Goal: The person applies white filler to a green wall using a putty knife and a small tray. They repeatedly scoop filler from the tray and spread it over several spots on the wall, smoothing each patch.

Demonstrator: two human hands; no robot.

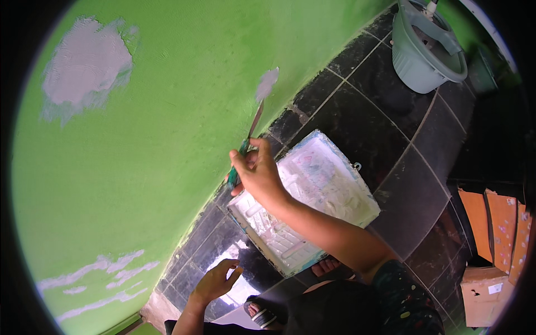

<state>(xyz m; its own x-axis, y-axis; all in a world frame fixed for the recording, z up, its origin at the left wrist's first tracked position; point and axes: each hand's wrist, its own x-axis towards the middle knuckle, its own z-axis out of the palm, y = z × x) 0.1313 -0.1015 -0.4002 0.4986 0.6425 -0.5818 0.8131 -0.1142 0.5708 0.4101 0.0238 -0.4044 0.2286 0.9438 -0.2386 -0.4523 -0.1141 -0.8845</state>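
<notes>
Green wall [178, 117] fills the left, with a big pale patch [86, 64] high up and thin pale streaks [106, 273] lower down; surfaces look rough, can't tell if wet or dry. Left hand [215, 282] is next, out over the dark tiles [209, 231]: fingers loosely curled, thumb apart, nothing in it, not touching the knife. Knife [244, 146] is at the foot of the wall, slim blade, green handle, blade pointing up the wall with its end at the lower edge of a small pale patch [267, 84]; contact there can't be confirmed. Right hand [258, 170] has it, fingers and thumb closed round the handle, butt end showing below. My read: knife is light, handle rigid, blade thin and probably a bit springy, not fragile. Handle is the place to hold; filler on it would make it slippery, so keep fingers off the blade. Tray [363, 195] lies right of that on the tiles, under the right forearm, caked with white stuff, ribbed at the near end. Likely light but floppy if lifted by one corner; take both long rims. Far right: grey-green bucket [413, 70], then cardboard [486, 298].
</notes>
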